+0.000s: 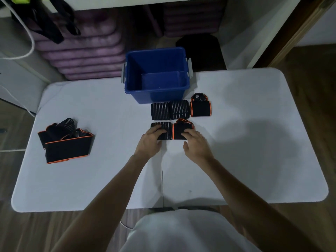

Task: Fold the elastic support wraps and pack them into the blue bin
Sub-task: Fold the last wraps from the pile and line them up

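Observation:
The blue bin stands at the table's far middle and looks bare inside. In front of it lie three folded wraps in a row: two striped black ones and an orange-trimmed one. Nearer to me lie a striped folded wrap and an orange-trimmed folded wrap. My left hand rests flat on the striped one. Fingers of my right hand rest on the orange-trimmed one. A loose pile of unfolded wraps sits at the table's left.
The white table has rounded corners and a centre seam. Stacked purple cushions and a dark stool stand behind it. Black straps and a white cord hang at the upper left.

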